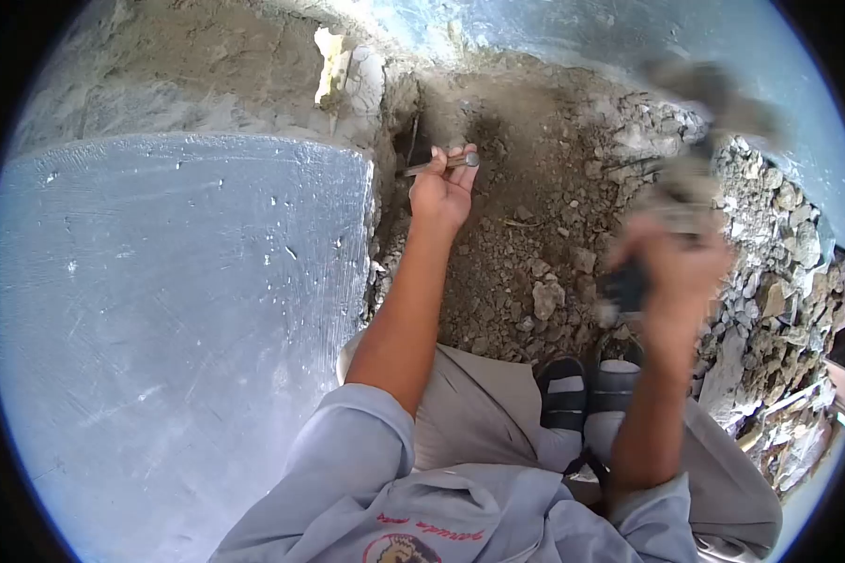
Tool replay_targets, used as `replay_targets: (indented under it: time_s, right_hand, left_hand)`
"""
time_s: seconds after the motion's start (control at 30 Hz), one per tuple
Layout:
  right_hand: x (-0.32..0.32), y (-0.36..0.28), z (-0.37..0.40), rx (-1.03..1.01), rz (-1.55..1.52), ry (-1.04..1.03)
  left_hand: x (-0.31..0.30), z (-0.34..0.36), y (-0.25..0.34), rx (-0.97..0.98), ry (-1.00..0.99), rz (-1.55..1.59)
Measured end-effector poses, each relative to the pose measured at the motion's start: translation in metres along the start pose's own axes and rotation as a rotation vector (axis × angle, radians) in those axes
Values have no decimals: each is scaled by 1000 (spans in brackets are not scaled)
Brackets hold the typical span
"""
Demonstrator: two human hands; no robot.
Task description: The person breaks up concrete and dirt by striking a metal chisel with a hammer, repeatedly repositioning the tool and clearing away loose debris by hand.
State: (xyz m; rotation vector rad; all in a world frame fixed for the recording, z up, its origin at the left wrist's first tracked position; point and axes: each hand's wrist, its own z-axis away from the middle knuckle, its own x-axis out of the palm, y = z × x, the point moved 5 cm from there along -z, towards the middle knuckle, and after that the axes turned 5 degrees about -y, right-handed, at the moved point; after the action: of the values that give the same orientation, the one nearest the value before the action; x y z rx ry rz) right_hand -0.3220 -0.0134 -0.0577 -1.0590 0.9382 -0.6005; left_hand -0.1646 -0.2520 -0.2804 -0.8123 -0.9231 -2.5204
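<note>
Metal rod (pixel 455 162): lies crosswise, round end rightward, in curled left hand (pixel 444 192). Hammer (pixel 693 176) (blurred): is well apart rightward, clasped by right hand (pixel 676 267).

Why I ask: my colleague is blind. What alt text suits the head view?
A person's left hand holds a metal rod near the edge of a blue-grey surface; the right hand, blurred, grips a hammer-like tool. Rubble and strapped footwear show below.

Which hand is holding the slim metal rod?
The left hand holds the metal rod; the right hand grips a bulkier tool, blurred in this view.
</note>
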Motion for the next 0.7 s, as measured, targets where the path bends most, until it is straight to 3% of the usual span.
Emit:
replay_targets:
  time_s: [0.03, 0.07, 0.13, 0.2, 0.23, 0.3, 0.37, 0.47, 0.57, 0.7]
  right_hand:
    - [-25, -11, -5, -64, -221, 75]
    - [-47, -30, -17, -276, -361, 33]
    - [-79, -48, -35, -531, -644, 139]
    - [-66, -42, -17, -469, 44, 557]
    - [-25, -21, 8, -302, 885, 753]
    - [60, 119, 13, 22, 164, 197]
    - [159, 119, 52, 484, -585, -575]
    - [119, 112, 40, 222, -181, -538]
    - [97, 105, 36, 191, -378, -442]
    - [68, 106, 12, 125, -348, -381]
  left_hand:
    - [3, 0, 1, -3, -12, 4]
    - [3, 0, -1, -10, -18, 5]
    - [0, 2, -3, -20, -13, 5]
    - [0, 0, -3, -26, -16, 5]
    - [-3, 1, -2, -21, 1, -2]
    - [2, 1, -2, -11, 7, -19]
    - [-17, 2, -7, -30, 5, -31]
    - [-10, 1, -1, -18, -16, 2]
    - [-3, 0, -4, -107, -46, 73]
    - [-8, -2, -12, -139, -58, 13]
